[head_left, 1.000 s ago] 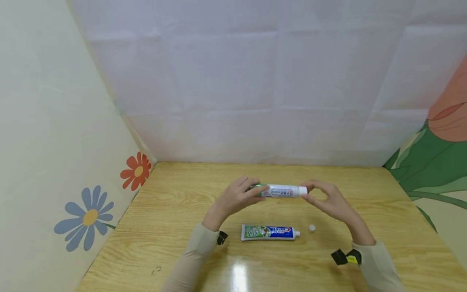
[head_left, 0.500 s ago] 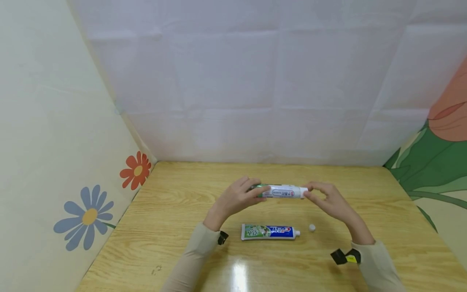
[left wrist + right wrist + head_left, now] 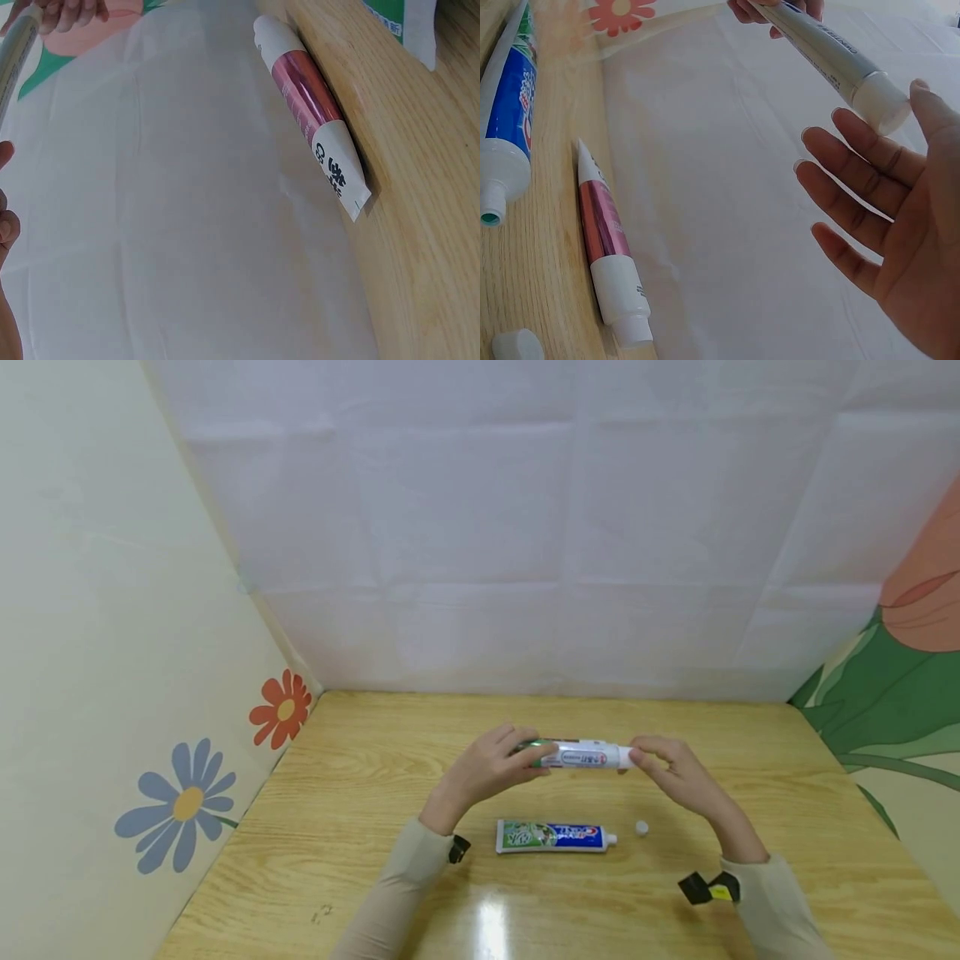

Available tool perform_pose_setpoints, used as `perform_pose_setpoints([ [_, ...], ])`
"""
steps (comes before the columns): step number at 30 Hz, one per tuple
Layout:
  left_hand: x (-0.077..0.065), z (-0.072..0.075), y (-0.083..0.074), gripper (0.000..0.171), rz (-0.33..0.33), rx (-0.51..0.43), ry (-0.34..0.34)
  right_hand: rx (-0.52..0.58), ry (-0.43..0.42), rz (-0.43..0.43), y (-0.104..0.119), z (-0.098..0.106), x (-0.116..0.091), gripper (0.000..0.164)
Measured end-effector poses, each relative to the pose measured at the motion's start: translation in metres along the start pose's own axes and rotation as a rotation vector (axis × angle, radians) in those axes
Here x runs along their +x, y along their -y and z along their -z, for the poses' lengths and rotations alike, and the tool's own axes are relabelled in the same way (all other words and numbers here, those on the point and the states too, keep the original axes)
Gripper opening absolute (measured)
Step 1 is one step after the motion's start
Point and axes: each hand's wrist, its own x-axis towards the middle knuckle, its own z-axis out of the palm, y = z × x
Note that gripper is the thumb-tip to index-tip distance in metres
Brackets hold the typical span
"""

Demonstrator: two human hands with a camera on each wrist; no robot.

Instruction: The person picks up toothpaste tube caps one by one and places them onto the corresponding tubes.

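My left hand [image 3: 487,767] grips a white and green toothpaste tube [image 3: 588,755] by its tail end, level above the table. At the other end, the thumb and index finger of my right hand [image 3: 678,777] pinch its white cap [image 3: 885,105]; the other fingers are spread in the right wrist view. Below the hands lies a blue and green toothpaste tube [image 3: 551,837], its nozzle bare. A loose white cap [image 3: 642,828] sits to the right of that nozzle. Another tube, white and pink [image 3: 307,97], lies on the table, mostly hidden behind the held tube in the head view.
The wooden table [image 3: 360,777] meets a white sheet [image 3: 465,568] at the back. On the left wall [image 3: 90,652] are painted flowers, and on the right a painted plant [image 3: 885,702]. Each wrist carries a black strap device [image 3: 705,888].
My right thumb and index finger have shifted round the cap, the thumb now further over its front. The held tube has moved slightly right. The tube and loose cap below have stayed put.
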Motion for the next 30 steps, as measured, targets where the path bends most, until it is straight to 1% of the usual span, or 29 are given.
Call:
perform_pose_setpoints([
  [1,0.000,0.000,0.000,0.045,0.000,0.000,-0.001,0.001,0.001,0.002,-0.001,0.000,0.000,0.024],
  [4,0.000,0.001,0.000,0.045,0.005,-0.002,-0.005,0.008,0.000,0.000,-0.016,-0.003,-0.002,0.022],
  [7,0.000,0.002,0.000,0.049,0.013,-0.014,-0.015,0.019,0.002,-0.020,-0.015,-0.003,-0.003,0.018],
  [9,0.000,0.003,0.000,0.052,0.021,-0.022,-0.021,0.020,-0.008,-0.040,-0.013,-0.003,-0.003,0.026],
  [12,0.001,0.004,0.001,0.052,0.029,-0.029,-0.025,0.014,-0.043,-0.056,-0.009,-0.004,-0.002,0.043],
  [14,0.001,0.004,0.001,0.051,0.029,-0.024,-0.026,-0.004,-0.072,-0.039,-0.004,-0.003,-0.001,0.052],
  [16,0.001,0.004,0.002,0.049,0.027,-0.020,-0.025,-0.024,-0.098,0.005,0.004,-0.001,0.000,0.055],
  [19,0.001,0.003,0.002,0.048,0.023,-0.014,-0.025,-0.033,-0.117,0.068,0.016,0.003,0.002,0.051],
  [21,0.001,0.003,0.002,0.047,0.021,-0.013,-0.025,-0.026,-0.116,0.089,0.023,0.005,0.003,0.046],
  [25,0.001,0.004,0.003,0.046,0.022,-0.017,-0.025,0.003,-0.099,0.087,0.026,0.007,0.003,0.039],
  [30,0.001,0.003,0.002,0.051,0.020,-0.015,-0.032,-0.004,-0.108,0.119,0.024,0.006,0.003,0.038],
])
